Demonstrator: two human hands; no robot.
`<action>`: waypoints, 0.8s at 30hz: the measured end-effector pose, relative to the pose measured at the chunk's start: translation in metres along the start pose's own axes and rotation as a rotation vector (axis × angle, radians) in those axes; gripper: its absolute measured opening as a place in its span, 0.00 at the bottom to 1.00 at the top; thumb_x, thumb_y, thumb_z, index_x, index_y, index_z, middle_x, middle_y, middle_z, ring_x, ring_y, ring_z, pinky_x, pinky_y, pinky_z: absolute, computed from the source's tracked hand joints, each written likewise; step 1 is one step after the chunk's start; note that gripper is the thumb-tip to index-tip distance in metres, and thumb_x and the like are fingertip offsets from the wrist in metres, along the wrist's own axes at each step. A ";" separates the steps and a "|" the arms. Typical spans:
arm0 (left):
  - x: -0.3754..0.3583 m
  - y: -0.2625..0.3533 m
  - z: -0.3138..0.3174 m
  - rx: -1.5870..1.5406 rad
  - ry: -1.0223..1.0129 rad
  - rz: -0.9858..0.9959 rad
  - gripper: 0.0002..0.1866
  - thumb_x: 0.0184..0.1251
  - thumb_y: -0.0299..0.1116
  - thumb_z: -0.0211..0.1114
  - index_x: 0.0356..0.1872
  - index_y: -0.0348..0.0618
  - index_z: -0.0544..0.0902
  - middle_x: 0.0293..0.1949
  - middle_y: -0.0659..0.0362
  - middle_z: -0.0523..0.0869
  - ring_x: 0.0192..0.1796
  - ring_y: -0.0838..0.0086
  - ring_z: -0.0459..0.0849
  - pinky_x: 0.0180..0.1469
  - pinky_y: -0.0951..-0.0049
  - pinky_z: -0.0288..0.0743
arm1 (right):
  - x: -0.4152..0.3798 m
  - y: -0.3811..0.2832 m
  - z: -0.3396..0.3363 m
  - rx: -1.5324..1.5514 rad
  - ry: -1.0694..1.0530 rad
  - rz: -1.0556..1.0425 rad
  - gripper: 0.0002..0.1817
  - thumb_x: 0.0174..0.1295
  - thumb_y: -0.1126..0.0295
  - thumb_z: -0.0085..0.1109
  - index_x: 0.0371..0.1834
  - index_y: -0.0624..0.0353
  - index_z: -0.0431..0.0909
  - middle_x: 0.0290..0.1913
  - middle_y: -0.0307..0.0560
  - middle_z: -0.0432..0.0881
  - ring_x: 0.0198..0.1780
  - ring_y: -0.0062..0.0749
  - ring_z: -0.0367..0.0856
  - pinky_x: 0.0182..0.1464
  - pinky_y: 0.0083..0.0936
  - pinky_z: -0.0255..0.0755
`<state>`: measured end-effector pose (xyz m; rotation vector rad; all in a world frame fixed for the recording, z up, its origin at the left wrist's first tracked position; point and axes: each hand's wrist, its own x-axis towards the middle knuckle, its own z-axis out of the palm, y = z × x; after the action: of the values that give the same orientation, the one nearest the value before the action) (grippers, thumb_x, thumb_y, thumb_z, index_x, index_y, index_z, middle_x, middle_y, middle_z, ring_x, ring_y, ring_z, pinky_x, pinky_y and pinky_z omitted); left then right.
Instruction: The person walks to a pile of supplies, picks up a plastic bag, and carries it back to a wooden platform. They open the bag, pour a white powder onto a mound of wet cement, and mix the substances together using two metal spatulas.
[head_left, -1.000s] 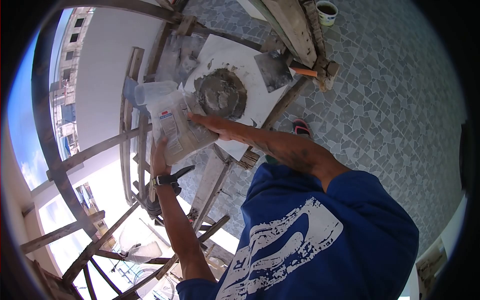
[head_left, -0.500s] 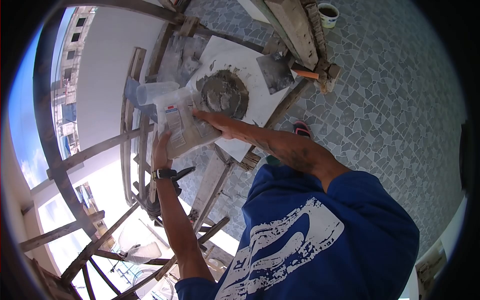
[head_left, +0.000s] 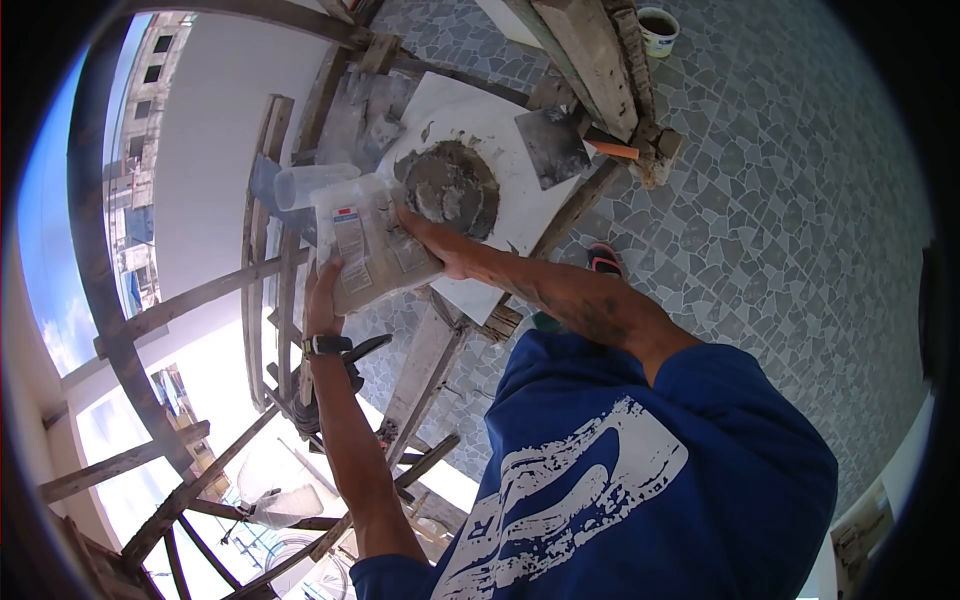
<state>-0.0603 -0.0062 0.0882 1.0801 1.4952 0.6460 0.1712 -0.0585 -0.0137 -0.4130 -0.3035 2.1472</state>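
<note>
Both hands grip a clear plastic bag (head_left: 375, 260) of grey-beige powder with a printed label, tilted beside the board. My left hand (head_left: 324, 295) is closed around its lower left side, thumb on the front. On the opposite edge, my right hand (head_left: 432, 242) is closed, its fingers partly hidden. Just past the bag, a round patch of wet grey mortar (head_left: 450, 188) lies on a white board (head_left: 535, 215). A clear plastic tub (head_left: 308, 184) sits against the bag's upper end.
A flat square metal plate (head_left: 552, 148) lies at the board's right corner, near an orange handle-like piece (head_left: 614, 150). Rough timber posts (head_left: 590, 70) and scaffold beams (head_left: 200, 305) surround me. A white bucket (head_left: 657, 32) stands on the stone-patterned floor (head_left: 770, 220).
My right hand's fingers have shifted slightly along the bag's edge. The bag stays almost in place, held by both hands.
</note>
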 end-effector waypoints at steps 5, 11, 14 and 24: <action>-0.004 0.009 0.004 0.036 -0.022 -0.021 0.26 0.68 0.36 0.67 0.62 0.32 0.74 0.54 0.51 0.83 0.52 0.67 0.85 0.54 0.69 0.79 | 0.010 0.009 -0.002 0.051 0.095 -0.013 0.40 0.71 0.28 0.25 0.72 0.41 0.65 0.64 0.48 0.77 0.60 0.42 0.80 0.45 0.59 0.77; -0.006 0.013 0.008 0.041 -0.032 -0.019 0.29 0.68 0.34 0.66 0.66 0.33 0.70 0.57 0.51 0.82 0.55 0.66 0.83 0.56 0.68 0.78 | -0.003 -0.002 0.005 0.098 0.080 0.029 0.34 0.77 0.37 0.28 0.74 0.47 0.62 0.69 0.51 0.72 0.69 0.44 0.73 0.62 0.62 0.71; -0.007 0.013 0.012 0.055 -0.012 0.020 0.26 0.68 0.36 0.67 0.62 0.32 0.75 0.53 0.50 0.84 0.52 0.66 0.86 0.54 0.68 0.79 | 0.005 0.001 0.001 0.079 0.071 0.056 0.34 0.77 0.39 0.27 0.74 0.48 0.62 0.68 0.51 0.73 0.68 0.45 0.74 0.60 0.62 0.72; -0.002 0.015 0.003 0.050 -0.031 -0.018 0.30 0.67 0.35 0.67 0.66 0.33 0.71 0.56 0.51 0.82 0.55 0.66 0.83 0.56 0.68 0.78 | 0.016 0.004 0.002 0.086 0.120 0.086 0.32 0.78 0.41 0.29 0.70 0.52 0.66 0.62 0.52 0.77 0.60 0.46 0.79 0.51 0.61 0.76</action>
<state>-0.0537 -0.0016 0.1018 1.1087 1.4998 0.5794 0.1586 -0.0476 -0.0160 -0.5117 -0.1273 2.2000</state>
